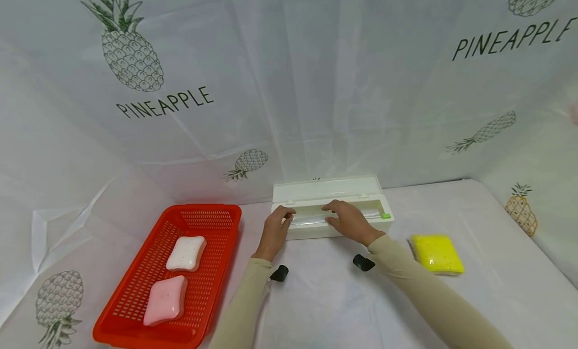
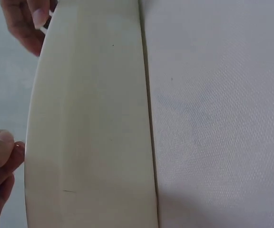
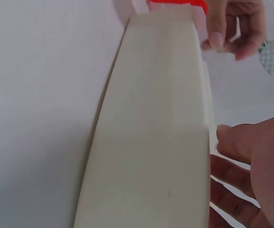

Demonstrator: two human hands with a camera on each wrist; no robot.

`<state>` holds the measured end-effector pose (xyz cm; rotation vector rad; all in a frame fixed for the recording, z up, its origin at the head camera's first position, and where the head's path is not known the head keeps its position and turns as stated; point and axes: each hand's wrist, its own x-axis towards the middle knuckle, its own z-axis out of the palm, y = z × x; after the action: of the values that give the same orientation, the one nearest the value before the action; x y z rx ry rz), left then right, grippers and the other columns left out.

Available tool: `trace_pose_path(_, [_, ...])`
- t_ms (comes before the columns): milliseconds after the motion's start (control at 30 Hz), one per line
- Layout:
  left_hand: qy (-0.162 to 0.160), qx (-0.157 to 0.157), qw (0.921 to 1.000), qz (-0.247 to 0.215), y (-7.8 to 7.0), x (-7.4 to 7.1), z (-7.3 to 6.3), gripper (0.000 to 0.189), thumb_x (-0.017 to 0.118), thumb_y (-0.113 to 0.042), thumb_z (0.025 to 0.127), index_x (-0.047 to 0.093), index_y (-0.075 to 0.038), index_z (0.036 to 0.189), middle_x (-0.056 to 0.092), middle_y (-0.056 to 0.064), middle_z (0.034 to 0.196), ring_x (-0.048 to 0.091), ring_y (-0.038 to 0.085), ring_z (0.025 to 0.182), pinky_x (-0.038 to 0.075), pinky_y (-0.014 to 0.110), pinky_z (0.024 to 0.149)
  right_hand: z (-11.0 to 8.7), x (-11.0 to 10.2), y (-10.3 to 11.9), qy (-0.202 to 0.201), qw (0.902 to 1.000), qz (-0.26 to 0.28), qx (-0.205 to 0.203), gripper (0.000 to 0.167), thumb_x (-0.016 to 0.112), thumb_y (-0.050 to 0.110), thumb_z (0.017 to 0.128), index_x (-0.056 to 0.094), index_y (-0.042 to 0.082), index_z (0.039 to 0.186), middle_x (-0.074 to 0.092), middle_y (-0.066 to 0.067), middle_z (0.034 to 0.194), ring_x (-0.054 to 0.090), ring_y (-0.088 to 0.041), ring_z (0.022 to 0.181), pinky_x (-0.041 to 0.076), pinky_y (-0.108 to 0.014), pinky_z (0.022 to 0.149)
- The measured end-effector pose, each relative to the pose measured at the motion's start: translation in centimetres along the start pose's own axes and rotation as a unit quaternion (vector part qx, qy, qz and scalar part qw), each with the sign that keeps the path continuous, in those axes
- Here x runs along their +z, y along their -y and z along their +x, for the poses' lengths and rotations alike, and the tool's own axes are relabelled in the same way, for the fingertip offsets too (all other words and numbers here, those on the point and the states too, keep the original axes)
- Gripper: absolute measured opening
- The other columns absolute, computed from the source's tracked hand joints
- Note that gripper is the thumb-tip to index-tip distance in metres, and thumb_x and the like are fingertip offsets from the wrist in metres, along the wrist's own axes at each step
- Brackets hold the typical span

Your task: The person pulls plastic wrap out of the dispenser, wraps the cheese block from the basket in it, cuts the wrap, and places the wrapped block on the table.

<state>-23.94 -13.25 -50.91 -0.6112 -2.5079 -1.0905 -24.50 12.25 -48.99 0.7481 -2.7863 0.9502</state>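
Observation:
A long white cling film dispenser box [image 1: 334, 231] stands at the back of the table, its lid [image 1: 325, 189] raised. Inside lies a clear film roll [image 1: 311, 219], with a green piece [image 1: 386, 216] at the box's right end. Over the left part of the opening, my left hand [image 1: 274, 231] pinches what looks like the edge of the cling film between thumb and fingers. My right hand [image 1: 349, 221] reaches over the middle of the box, thumb and fingers apart. In the right wrist view, the right hand [image 3: 265, 166] has its fingers behind the front wall.
At left is a red plastic basket [image 1: 228, 248] with a white sponge-like block [image 1: 186, 253] and a pink one [image 1: 165, 300] in it. A yellow wrapped block [image 1: 436, 253] lies at right, beside the right forearm. A pineapple-print sheet [image 1: 307, 88] hangs close behind the box.

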Motion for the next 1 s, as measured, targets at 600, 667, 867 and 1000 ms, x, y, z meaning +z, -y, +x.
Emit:
trace_pose_path(600, [-0.032, 0.033, 0.9989, -0.002, 0.4, 0.1, -0.1, 0.021, 0.076, 0.008, 0.090, 0.075, -0.006, 0.106, 0.074, 0.006, 0.099, 0.070, 0.025, 0.094, 0.053, 0.048, 0.091, 3.5, 2.8, 1.4, 0.026, 0.9969, 0.036, -0.065, 0.020, 0.071, 0.006, 0.100, 0.077, 0.001, 0.118, 0.074, -0.009, 0.106, 0.067, -0.027, 0.099, 0.055, -0.043, 0.088])
trace_pose_path(667, [-0.037, 0.034, 0.9987, -0.004, 0.5, 0.1, -0.2, 0.021, 0.077, 0.009, 0.090, 0.075, -0.004, 0.106, 0.073, 0.006, 0.098, 0.069, 0.025, 0.093, 0.053, 0.048, 0.091, 3.6, 2.8, 1.4, 0.021, 0.9972, 0.037, -0.062, 0.014, 0.072, 0.006, 0.099, 0.079, 0.003, 0.112, 0.074, -0.007, 0.102, 0.066, -0.025, 0.097, 0.055, -0.042, 0.087])
trace_pose_path(867, [-0.060, 0.049, 0.9970, -0.006, 0.7, 0.2, -0.3, 0.020, 0.078, 0.007, 0.089, 0.075, -0.004, 0.106, 0.071, 0.006, 0.095, 0.068, 0.024, 0.090, 0.049, 0.045, 0.089, 3.9, 2.8, 1.2, 0.003, 0.9976, 0.024, -0.064, 0.008, 0.075, 0.002, 0.096, 0.079, 0.007, 0.102, 0.075, -0.005, 0.099, 0.065, -0.024, 0.095, 0.055, -0.043, 0.086])
trace_pose_path(1000, [-0.086, 0.066, 0.9941, -0.009, 0.7, 0.2, -0.3, 0.020, 0.078, 0.007, 0.089, 0.075, -0.006, 0.104, 0.070, 0.006, 0.092, 0.066, 0.025, 0.088, 0.047, 0.043, 0.085, 4.2, 2.9, 0.9, 0.008, 0.9986, 0.003, -0.052, 0.007, 0.074, 0.001, 0.096, 0.076, 0.006, 0.100, 0.074, -0.005, 0.098, 0.066, -0.023, 0.094, 0.055, -0.042, 0.085])
